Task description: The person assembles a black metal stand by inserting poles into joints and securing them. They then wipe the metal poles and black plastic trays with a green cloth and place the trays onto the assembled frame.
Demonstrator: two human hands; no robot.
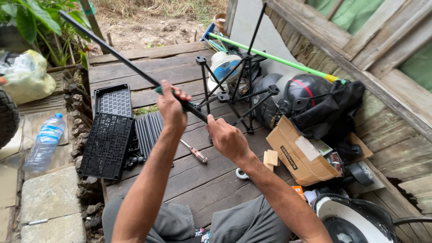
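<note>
- Left hand point(172, 104) is wrapped around a long thin black metal tube point(112, 51), fingers closed over it right where a bit of green sleeve or tape point(158, 90) peeks out. The tube runs up and away to the top left, so I'd guess the grip sits near the lower end to steady that long free length.
- Right hand point(228, 138) is closed too, fist around the lower end of the same tube, just below the left hand. Can't see exactly what the fingertips are pinching, they're curled away from the camera.
- So the tube passes through both fists, slanted, held up off the weathered wooden plank deck point(189, 180), not resting on it.
- Right behind the hands stands a black frame of thin rods with square plastic joints point(234, 90), upright, close to the tube's lower end.
- A screwdriver with a red and clear handle point(195, 152) lies on the planks between the forearms, within easy reach.
- Black perforated plastic trays point(108, 144) and a bundle of spare black tubes point(147, 130) lie to the left, a clear plastic water bottle point(46, 143) further left.
</note>
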